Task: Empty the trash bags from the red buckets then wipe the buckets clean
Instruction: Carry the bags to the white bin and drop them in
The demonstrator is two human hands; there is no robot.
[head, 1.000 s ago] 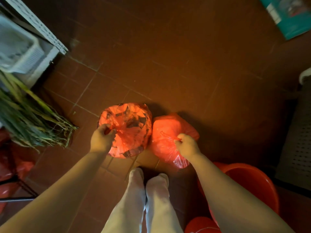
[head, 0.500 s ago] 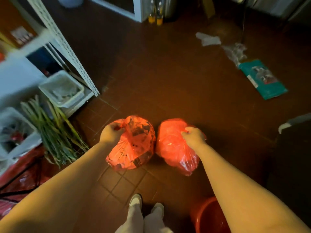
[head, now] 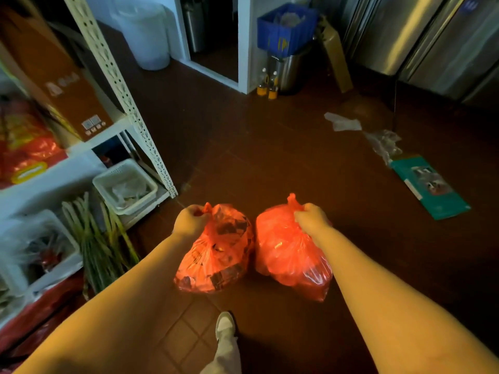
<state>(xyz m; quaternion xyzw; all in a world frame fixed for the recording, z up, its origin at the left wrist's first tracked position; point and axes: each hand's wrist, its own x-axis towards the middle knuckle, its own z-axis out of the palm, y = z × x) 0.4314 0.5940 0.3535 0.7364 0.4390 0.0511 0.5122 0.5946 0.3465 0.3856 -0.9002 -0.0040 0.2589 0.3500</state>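
Change: both bags now hang higher, off the floor; the red buckets seen earlier are out of view.
Left bag point(head: 216, 252): left hand point(head: 190, 221) grips its tied neck, fingers closed.
Right bag point(head: 290, 252): right hand point(head: 310, 218) grips its neck, fingers closed.
Meaning: bags seem out of the buckets and ready to carry away; wiping is not yet done.
Around: shelf point(head: 118, 85) at left, floor point(head: 270, 157), litter point(head: 343, 122) far right.
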